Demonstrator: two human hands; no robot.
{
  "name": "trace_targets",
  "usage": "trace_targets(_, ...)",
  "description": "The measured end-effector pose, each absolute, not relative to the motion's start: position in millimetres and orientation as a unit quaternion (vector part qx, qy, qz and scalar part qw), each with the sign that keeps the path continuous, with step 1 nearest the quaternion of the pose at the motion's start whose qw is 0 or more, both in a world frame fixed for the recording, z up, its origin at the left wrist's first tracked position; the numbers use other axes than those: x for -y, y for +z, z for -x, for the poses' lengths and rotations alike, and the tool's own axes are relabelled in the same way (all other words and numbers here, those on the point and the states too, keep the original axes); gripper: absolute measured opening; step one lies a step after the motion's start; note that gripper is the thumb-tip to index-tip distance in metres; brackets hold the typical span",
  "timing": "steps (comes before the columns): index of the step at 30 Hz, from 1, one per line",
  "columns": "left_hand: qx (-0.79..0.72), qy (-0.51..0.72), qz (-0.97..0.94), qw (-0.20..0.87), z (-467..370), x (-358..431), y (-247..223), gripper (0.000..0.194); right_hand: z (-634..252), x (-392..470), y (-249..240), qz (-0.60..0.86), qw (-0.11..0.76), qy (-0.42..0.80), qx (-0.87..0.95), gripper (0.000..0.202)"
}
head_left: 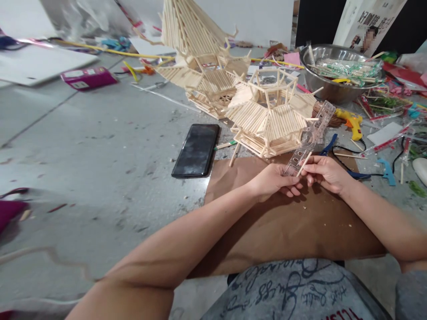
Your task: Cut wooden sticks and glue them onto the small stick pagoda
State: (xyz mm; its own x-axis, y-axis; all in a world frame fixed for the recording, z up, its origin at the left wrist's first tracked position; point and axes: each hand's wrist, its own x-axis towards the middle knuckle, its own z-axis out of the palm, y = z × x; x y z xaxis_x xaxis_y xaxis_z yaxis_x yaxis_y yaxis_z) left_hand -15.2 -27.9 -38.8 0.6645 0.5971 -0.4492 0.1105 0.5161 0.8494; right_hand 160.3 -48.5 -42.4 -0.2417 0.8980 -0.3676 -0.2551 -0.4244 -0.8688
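Note:
My left hand (278, 180) is closed on the lower end of a clear plastic ruler (315, 129) with cut-out shapes, which tilts up to the right. Between the fingertips of my right hand (323, 173) is a short pale wooden stick (304, 163), lying against the ruler's edge near my left thumb. Both hands are close together above a brown paper sheet (253, 240). Just beyond them stands a tiered model built of wooden sticks (283, 124), with an open ring on top. A taller stick model with a pointed roof (190, 26) rises behind it.
A black phone (196, 150) lies left of the paper. At the right are a yellow glue gun (352, 122), dark blue-handled pliers (330, 144) and a light blue piece (387, 172). Behind stands a steel bowl (310, 80) of wrapped sticks. A magenta box (88, 79) sits at far left.

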Motion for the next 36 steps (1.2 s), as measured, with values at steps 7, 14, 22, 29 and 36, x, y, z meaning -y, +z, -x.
trace_targets(7,-0.375,0.156,-0.468,0.785,15.2,27.9,-38.8,0.006,-156.5,50.1,-41.7,0.472,0.432,0.695,0.328,0.020)
trace_targets(14,-0.363,0.155,-0.475,0.786,16.7,25.7,-40.2,0.007,-154.5,51.5,-42.3,0.470,0.440,0.690,0.331,0.019)
trace_targets(22,-0.332,0.129,-0.483,0.800,21.8,15.4,-49.5,0.025,-150.9,52.6,-41.9,0.475,0.445,0.675,0.348,0.018)
trace_targets(29,-0.322,0.114,-0.487,0.804,22.2,12.4,-50.7,0.028,-148.3,53.7,-39.9,0.488,0.449,0.662,0.349,0.023)
trace_targets(36,-0.322,0.104,-0.493,0.801,23.3,11.1,-51.5,0.027,-148.1,53.9,-40.2,0.494,0.445,0.658,0.354,0.024)
